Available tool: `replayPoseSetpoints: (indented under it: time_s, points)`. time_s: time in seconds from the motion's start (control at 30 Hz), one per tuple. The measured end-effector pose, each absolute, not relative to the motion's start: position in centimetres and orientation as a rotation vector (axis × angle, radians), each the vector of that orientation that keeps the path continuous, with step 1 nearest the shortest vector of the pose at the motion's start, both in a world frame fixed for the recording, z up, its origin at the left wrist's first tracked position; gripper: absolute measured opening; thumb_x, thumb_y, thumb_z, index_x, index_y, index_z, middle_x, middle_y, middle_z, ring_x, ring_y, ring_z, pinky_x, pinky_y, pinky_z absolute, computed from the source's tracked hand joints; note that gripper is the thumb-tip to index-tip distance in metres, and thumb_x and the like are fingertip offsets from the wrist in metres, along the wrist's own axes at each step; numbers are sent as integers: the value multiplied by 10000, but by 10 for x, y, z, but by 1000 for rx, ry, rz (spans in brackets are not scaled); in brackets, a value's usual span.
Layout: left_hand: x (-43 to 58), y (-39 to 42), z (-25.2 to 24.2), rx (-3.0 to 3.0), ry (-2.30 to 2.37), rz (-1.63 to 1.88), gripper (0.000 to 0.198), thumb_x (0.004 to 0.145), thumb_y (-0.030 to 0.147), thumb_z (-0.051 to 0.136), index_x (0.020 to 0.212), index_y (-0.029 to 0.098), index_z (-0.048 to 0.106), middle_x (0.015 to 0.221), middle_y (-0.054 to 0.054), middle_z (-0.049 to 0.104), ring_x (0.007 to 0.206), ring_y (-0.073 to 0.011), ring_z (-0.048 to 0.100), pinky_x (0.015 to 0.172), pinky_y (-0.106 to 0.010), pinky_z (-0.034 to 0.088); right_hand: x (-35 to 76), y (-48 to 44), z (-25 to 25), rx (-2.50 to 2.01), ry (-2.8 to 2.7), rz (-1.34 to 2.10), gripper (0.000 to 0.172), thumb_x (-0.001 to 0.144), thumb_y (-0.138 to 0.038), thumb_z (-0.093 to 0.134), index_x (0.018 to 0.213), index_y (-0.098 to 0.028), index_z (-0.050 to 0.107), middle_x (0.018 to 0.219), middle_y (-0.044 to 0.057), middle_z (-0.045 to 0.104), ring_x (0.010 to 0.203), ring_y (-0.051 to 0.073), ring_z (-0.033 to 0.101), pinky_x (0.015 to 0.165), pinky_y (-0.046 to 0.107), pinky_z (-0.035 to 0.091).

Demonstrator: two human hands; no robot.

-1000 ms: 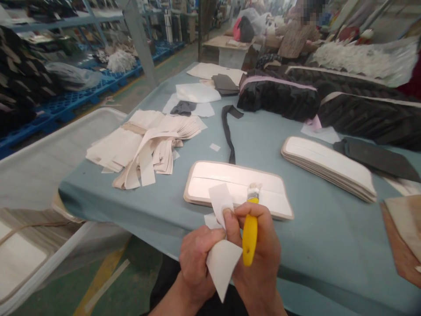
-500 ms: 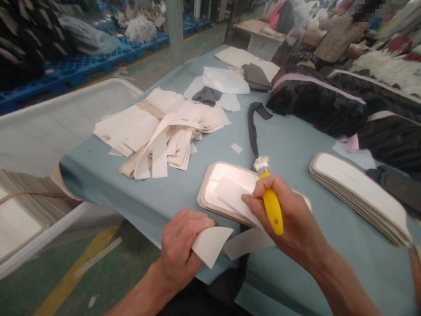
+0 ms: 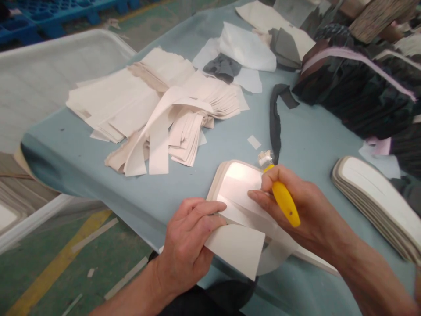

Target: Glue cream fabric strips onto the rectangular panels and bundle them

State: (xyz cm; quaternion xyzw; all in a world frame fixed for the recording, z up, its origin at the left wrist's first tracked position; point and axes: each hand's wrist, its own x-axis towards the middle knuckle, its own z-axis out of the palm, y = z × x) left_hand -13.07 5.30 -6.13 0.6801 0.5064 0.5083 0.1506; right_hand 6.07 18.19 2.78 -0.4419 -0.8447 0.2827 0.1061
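Observation:
My left hand (image 3: 189, 241) is closed round a cream rectangular strip (image 3: 240, 248), whose free end sticks out to the right. Its index finger reaches the near left edge of a stack of rounded, white-topped panels (image 3: 238, 173). In my right hand (image 3: 307, 204) is a brush (image 3: 284, 202) with a yellow handle, its short pale bristles pointing up and away. The right thumb and fingertip are at a thin whitish strip (image 3: 241, 199) lying across the top panel; whether they pinch it, I cannot tell. Part of the stack is hidden under my right hand.
Cream strips (image 3: 158, 109) lie heaped at the left of the blue-grey table (image 3: 131, 193). A dark fabric strip (image 3: 275, 118) lies beyond the brush. Another panel stack (image 3: 371, 188) is at right, near dark bundles (image 3: 355, 83). A white bin (image 3: 66, 57) stands left.
The view has tilted down and closer. My left hand has moved up to the panel stack's edge with its cream strip. My right hand still grips the brush over the stack.

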Motion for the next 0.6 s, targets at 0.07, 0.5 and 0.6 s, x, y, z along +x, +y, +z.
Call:
replayPoseSetpoints:
  time_s: [0.07,0.5,0.6]
  points:
    - [-131,54,-62,1941,1451,1460,273,906,37,524,1117,183,615,1142,-122,781,1042,-197,729,956,-360,545,60,184,27,-1320,-2499,833,169,942,-335,631,862,-267,499,539,-114,456,443,110,409,432,229,329]
    - [-134,52,-60,1894,1434,1407,298,896,-1,523,1123,170,611,1154,-116,757,1079,-179,691,992,-353,530,58,191,19,-1363,-2515,851,180,916,-367,613,851,-268,478,558,-102,453,429,114,394,441,254,315]
    - [-137,54,-56,1877,1440,1386,299,898,-6,525,1124,169,613,1161,-116,753,1077,-177,689,977,-344,538,57,191,20,-1343,-2495,874,177,914,-352,618,842,-267,480,545,-102,416,436,117,372,461,259,310]
